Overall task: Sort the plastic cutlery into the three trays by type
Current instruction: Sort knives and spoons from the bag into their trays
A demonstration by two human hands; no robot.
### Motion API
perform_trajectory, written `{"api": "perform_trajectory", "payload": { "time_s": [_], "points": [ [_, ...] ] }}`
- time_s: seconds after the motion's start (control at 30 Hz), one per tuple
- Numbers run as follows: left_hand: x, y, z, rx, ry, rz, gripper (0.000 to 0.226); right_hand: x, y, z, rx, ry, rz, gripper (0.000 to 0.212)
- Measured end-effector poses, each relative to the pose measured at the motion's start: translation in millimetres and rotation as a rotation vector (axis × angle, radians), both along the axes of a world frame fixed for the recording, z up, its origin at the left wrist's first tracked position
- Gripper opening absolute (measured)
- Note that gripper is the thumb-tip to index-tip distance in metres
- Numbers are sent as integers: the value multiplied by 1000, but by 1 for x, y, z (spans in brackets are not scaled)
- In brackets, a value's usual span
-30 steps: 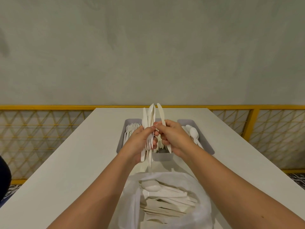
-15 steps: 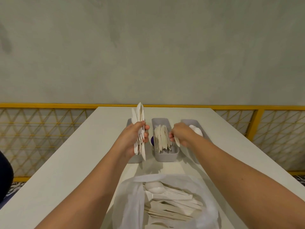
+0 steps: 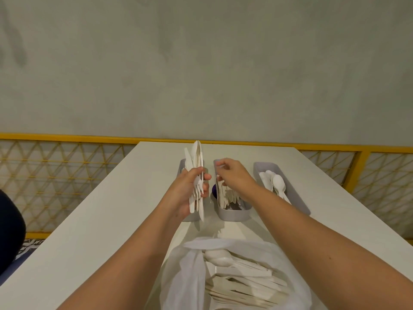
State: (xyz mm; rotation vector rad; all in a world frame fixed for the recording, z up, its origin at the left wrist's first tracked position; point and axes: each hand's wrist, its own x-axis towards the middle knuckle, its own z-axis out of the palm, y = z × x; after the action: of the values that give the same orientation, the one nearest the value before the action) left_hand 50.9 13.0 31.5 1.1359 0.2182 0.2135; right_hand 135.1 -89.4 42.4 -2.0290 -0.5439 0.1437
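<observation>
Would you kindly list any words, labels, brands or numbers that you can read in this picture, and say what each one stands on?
No text can be read anywhere in this view.
The plastic bag, left tray, middle tray, right tray, table, wall and the cutlery bundle in the left hand show no print.
The purple object between two trays is mostly hidden; any marking cannot be told.

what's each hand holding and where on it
The left hand grips a bundle of cutlery around its middle. The right hand, over the middle tray, appears to hold nothing.
</observation>
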Motion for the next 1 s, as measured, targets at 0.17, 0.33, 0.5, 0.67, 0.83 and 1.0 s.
{"api": "perform_trajectory", "payload": {
  "time_s": [0.17, 0.33, 0.5, 0.67, 0.83, 1.0],
  "points": [
    [2, -9, 1, 41, -33, 14, 16, -22, -1, 17, 142, 1, 126, 22],
    [-1, -15, 4, 43, -9, -12, 16, -24, -5, 21, 114, 102, 83, 23],
    [-3, -14, 7, 18, -16, -34, 22, -25, -9, 25, 184, 99, 50, 25],
    [-4, -5, 3, 58, 42, 15, 29, -12, -17, 29, 309, 80, -17, 16],
    [-4, 20, -4, -6, 61, 179, 36, -1, -24, 28, 458, 44, -133, 13],
    [-8, 28, -7, 11, 131, 195, 36, 15, -36, 24, 454, -156, -220, 11]
  ]
}}
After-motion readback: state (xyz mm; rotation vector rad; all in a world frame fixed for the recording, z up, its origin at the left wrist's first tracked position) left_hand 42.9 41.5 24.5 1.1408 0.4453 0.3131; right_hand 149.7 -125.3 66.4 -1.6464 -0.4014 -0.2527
